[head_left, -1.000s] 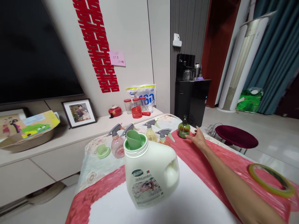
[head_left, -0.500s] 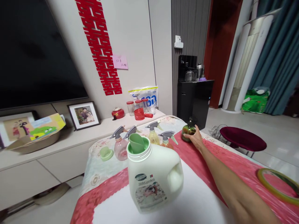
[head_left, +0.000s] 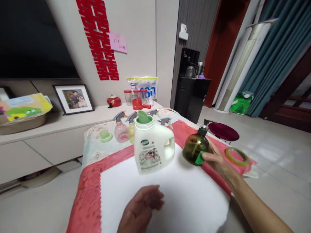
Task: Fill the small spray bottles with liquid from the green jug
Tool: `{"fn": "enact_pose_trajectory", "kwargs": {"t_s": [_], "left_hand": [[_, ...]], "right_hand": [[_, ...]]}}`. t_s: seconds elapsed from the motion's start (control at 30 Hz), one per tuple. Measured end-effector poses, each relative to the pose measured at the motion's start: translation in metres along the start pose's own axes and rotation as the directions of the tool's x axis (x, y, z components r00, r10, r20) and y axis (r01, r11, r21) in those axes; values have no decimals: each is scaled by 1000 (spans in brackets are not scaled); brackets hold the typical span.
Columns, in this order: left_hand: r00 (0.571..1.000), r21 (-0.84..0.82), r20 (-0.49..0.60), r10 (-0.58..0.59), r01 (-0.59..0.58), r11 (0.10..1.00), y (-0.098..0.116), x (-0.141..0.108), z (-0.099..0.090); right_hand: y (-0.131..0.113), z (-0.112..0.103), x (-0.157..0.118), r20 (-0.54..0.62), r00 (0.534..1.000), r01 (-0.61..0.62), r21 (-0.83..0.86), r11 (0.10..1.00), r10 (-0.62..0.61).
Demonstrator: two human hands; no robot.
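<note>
My right hand (head_left: 215, 158) grips a dark green see-through pump bottle (head_left: 195, 147) with a black pump top, lifted above the right side of the white sheet (head_left: 184, 200). My left hand (head_left: 143, 207) is over the front of the sheet, slightly blurred, its fingers loosely bent and nothing in them. Between and beyond the hands a pale green detergent jug (head_left: 155, 149) stands uncapped, a green spout in its mouth. Left of the jug are a pink spray bottle (head_left: 120, 132), a yellow spray bottle (head_left: 131, 131) partly hidden, and a light green cap (head_left: 105, 136).
More grey spray heads (head_left: 165, 121) show behind the jug. A roll of tape (head_left: 236, 157) lies on the red cloth (head_left: 89, 181) at the right. Red-lidded jars (head_left: 137, 100) and a framed photo (head_left: 73, 98) stand on the cabinet. A maroon stool (head_left: 223, 131) is beyond the table.
My right hand has brought the pump bottle from the table's far right nearer, off the cloth. My left hand has come into view at the front. The camera view has shifted.
</note>
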State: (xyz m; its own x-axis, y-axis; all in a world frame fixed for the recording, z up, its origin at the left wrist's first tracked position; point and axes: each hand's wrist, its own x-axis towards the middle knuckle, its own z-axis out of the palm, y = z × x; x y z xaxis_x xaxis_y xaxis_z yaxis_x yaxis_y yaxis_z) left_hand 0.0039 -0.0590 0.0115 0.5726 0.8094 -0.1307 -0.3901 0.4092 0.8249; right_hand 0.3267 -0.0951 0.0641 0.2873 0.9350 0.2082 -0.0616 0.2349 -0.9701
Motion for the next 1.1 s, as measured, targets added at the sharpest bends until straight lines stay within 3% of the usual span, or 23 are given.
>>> {"fn": "enact_pose_trajectory", "kwargs": {"t_s": [0.1, 0.23, 0.33, 0.4, 0.57, 0.7, 0.9, 1.1], "left_hand": [[992, 97, -69, 110, -103, 990, 0, 0, -2], [972, 231, -38, 230, -216, 949, 6, -3, -5], [950, 300, 70, 305, -312, 901, 13, -8, -3], [936, 255, 153, 317, -347, 902, 18, -11, -1], [933, 56, 273, 236, -260, 964, 26, -18, 2], [931, 20, 288, 225, -240, 970, 26, -20, 2], [957, -7, 182, 228, -230, 973, 18, -18, 0], [940, 59, 80, 333, -338, 939, 19, -14, 5]], "right_hand": [[1, 37, -49, 115, 990, -88, 70, 994, 79], [16, 83, -87, 299, 934, -260, 196, 946, 195], [27, 109, -97, 428, 874, -360, 251, 899, 231], [29, 122, -98, 489, 835, -404, 237, 883, 251], [25, 137, -95, 567, 773, -446, 164, 880, 286], [31, 133, -97, 570, 769, -425, 117, 898, 290], [40, 136, -105, 486, 838, -281, -4, 960, 248], [34, 145, -111, 416, 869, -259, -83, 962, 270]]}}
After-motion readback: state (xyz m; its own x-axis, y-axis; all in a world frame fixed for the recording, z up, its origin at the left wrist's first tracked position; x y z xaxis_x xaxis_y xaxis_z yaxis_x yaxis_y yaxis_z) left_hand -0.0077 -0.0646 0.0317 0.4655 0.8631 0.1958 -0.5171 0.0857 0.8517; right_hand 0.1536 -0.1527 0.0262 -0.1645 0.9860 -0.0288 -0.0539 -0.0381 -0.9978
